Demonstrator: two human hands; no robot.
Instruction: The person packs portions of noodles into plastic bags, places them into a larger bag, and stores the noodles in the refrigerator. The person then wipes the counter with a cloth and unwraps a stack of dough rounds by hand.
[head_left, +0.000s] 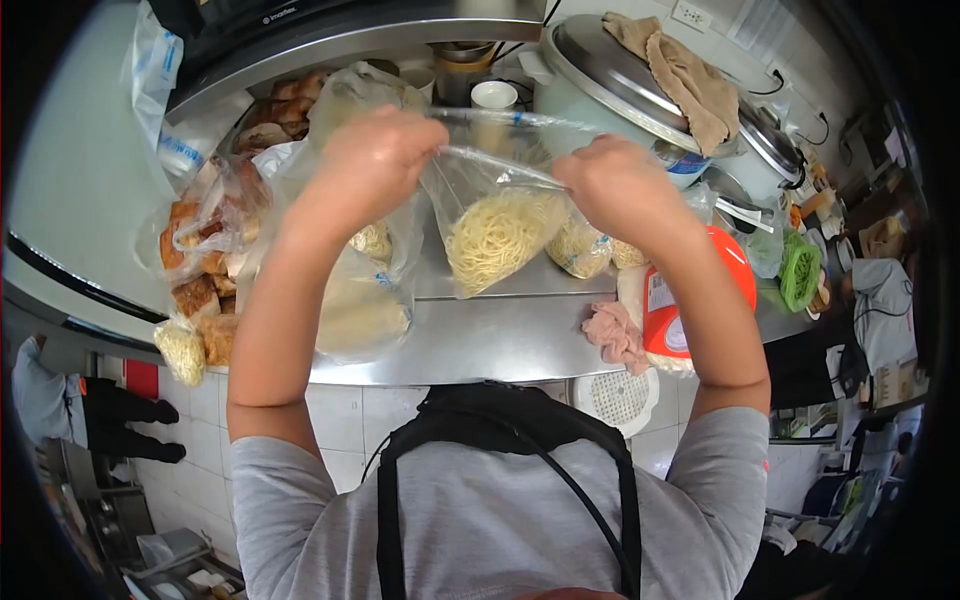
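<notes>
Between my two hands a clear plastic bag [500, 235] of yellow noodles hangs just above the steel counter, its mouth stretched wide. My left hand [380, 150] is closed on the bag's left top corner. The right top corner is pinched in my right hand [612, 180]. Beside it on the right are smaller bags of noodles [580, 248]. Behind my left forearm lies another clear bag [360, 315] with pale contents. A pink cloth [615, 335] and a red and white package [668, 310] sit near my right forearm.
Bagged browned food pieces [195, 250] lie at the left. A white cup [494, 96] stands at the back. Large lidded cookers [620, 80] with a brown cloth [690, 80] are back right, near a green bag [800, 270]. Another person [95, 405] stands far left.
</notes>
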